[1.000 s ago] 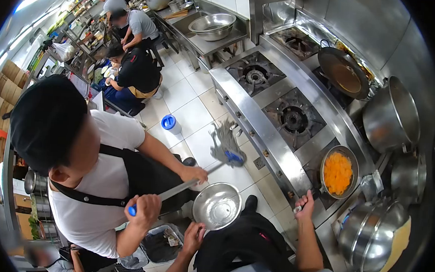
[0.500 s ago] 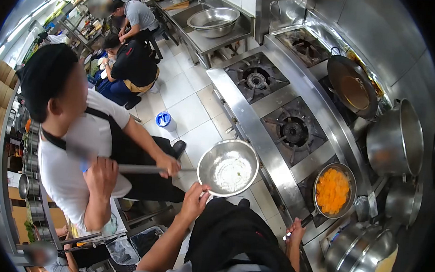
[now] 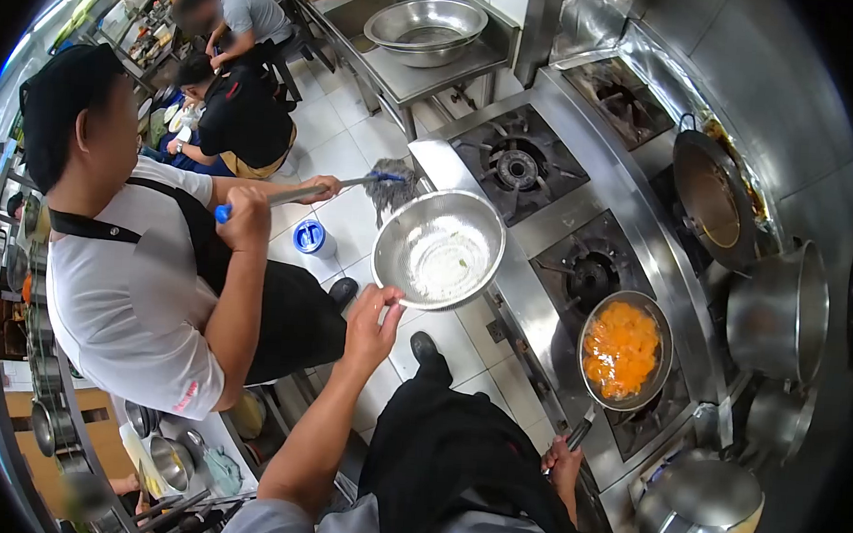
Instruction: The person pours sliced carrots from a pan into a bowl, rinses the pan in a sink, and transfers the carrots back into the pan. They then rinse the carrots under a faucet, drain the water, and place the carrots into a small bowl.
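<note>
My left hand (image 3: 372,332) grips the rim of a perforated metal colander (image 3: 401,280), thumb and fingers pinched at its near edge. A little water and a small greenish bit show at the bottom of the bowl. It hangs over the floor, just left of the stove front. My right hand (image 3: 563,462) is wrapped round the dark handle of a frying pan (image 3: 670,364). Bright orange pieces (image 3: 622,349) with a wet shine fill the pan, which sits over the nearest burner, slightly tilted.
A person (image 3: 133,268) in a black apron stands close on my left, holding a mop (image 3: 392,191) beyond the colander. Right of the pan are a stockpot (image 3: 777,312) and a wok (image 3: 710,186). A blue-and-white bucket (image 3: 313,240) stands on the floor. Other people sit farther back.
The pan has shifted left and up, its orange pieces now shinier. The colander has risen slightly in view and tilted. The person's mop head has come into sight near the stove corner.
</note>
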A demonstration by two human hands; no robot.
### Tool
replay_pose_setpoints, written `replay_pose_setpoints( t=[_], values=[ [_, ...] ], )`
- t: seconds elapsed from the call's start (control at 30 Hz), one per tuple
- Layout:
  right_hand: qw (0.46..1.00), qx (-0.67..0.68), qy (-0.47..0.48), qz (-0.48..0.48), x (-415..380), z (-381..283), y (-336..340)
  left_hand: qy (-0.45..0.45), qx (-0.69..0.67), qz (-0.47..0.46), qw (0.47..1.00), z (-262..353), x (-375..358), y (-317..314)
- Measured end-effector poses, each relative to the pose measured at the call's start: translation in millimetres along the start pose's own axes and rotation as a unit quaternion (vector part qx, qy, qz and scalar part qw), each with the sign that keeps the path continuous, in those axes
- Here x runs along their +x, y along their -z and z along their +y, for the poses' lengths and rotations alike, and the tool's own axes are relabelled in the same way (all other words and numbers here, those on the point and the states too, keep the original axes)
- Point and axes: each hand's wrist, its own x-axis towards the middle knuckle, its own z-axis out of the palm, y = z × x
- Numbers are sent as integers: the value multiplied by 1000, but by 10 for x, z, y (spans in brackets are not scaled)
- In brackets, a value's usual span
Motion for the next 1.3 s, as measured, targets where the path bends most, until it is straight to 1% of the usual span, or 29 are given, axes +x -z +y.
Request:
replay_pose_setpoints(
  t=[0.1,0.17,0.23,0.3,0.33,0.37,0.5,0.53,0.57,0.63,0.67,0.77,0.8,0.9,0.97,1.03,1.1,1.17,1.2,1.23,1.3],
  values=[
    [1000,-17,-7,-14,13,-173,-435,-10,2,12,1000,-157,529,97],
    [998,-33,-15,-46,60,-268,-690,-9,-16,43,999,-231,894,136],
    [996,-46,-14,-70,77,-422,-1012,3,-19,57,998,-286,1242,202],
    [994,-60,-21,-94,66,-612,-1332,29,-58,92,994,-379,1507,235],
    [991,-55,-32,-116,73,-736,-1509,32,-56,98,993,-441,1609,229],
    [988,-49,-42,-139,80,-849,-1676,34,-38,124,991,-527,1723,198],
    [982,-42,-59,-176,163,-1289,-2290,56,-6,196,979,-645,2090,76],
    [979,-59,-54,-187,190,-1423,-2434,85,-23,202,976,-665,2164,53],
    [976,-76,-52,-195,200,-1573,-2574,88,-21,208,974,-728,2254,29],
    [974,-95,-48,-200,267,-1842,-2844,114,3,258,960,-957,2413,-40],
    [971,-109,-44,-210,308,-1980,-2980,171,-10,254,952,-1031,2471,-46],
    [962,-136,-29,-234,442,-2394,-3367,184,3,299,937,-1339,2712,-71],
    [957,-160,-31,-238,481,-2543,-3487,224,11,282,933,-1443,2808,-73],
    [951,-198,-38,-235,638,-2838,-3770,228,43,300,925,-1794,3055,-71],
    [935,-220,-42,-274,737,-3046,-4008,260,27,321,910,-1912,3269,19],
    [930,-225,-42,-286,865,-3200,-4175,253,38,346,903,-2095,3447,107],
    [921,-219,-61,-316,976,-3310,-4369,273,46,346,897,-2110,3605,291],
    [912,-224,-68,-336,1100,-3386,-4542,257,102,340,899,-2150,3761,484],
    [909,-223,-66,-345,1162,-3414,-4641,257,93,338,900,-2271,3844,543],
    [907,-221,-67,-352,1215,-3426,-4731,255,96,340,900,-2269,3952,639],
    [904,-221,-65,-359,1283,-3496,-4925,266,-26,329,906,-2261,4227,783]
  ],
)
